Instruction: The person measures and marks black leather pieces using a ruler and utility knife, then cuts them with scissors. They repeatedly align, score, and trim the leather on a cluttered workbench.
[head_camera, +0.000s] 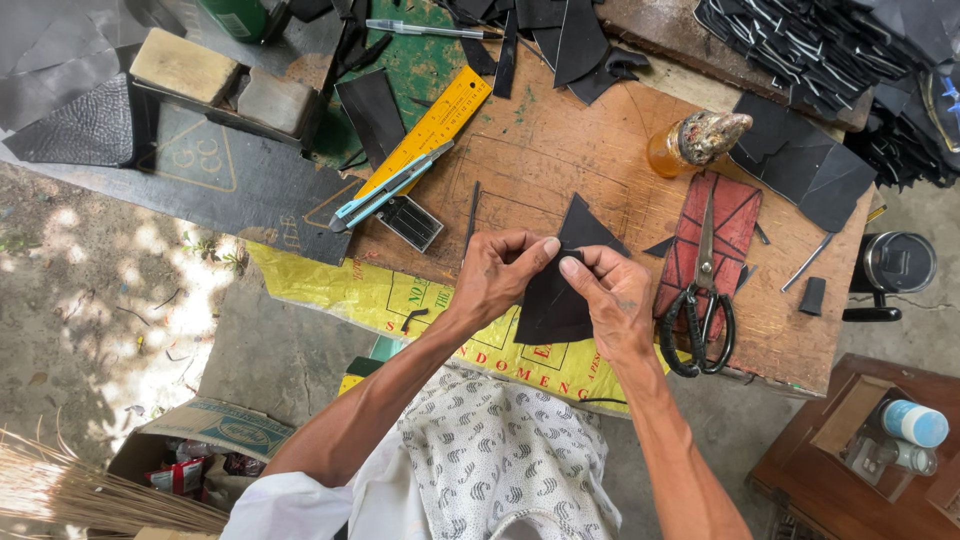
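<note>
Outdoors on dusty concrete, at a worn wooden workboard (560, 160) laid over a yellow printed woven sack (400, 300). Both forearms reaching up from the bottom of the view and converging at the near edge of the board, wrists bent inward. Left hand (500, 275) curled, thumb and fingers pinched shut on the upper left part of a flat piece of black leather with a pointed top corner (555, 300). Right hand (610, 295) mirrored beside it, thumb pressed flat on the leather's top, fingers wrapped behind, clamped on the same piece. Thumb tips nearly touching. Leather held just above the board's near edge, between the two hands, lower part hanging over the sack. Long axis roughly vertical in the view, slightly tilted, point aimed away from the body, broad end toward it.

Just right of the right hand: black-handled steel scissors (700, 300) lying on a red scored cutting pad (715, 230), blades pointing away. Beyond that, an amber glue bottle with a crusted cap (690, 143). To the upper left, a yellow metal ruler (430, 130) set diagonally, with a pale blue utility knife (385, 190) across its lower end. Heaps of black leather offcuts (810, 50) at top right.
</note>
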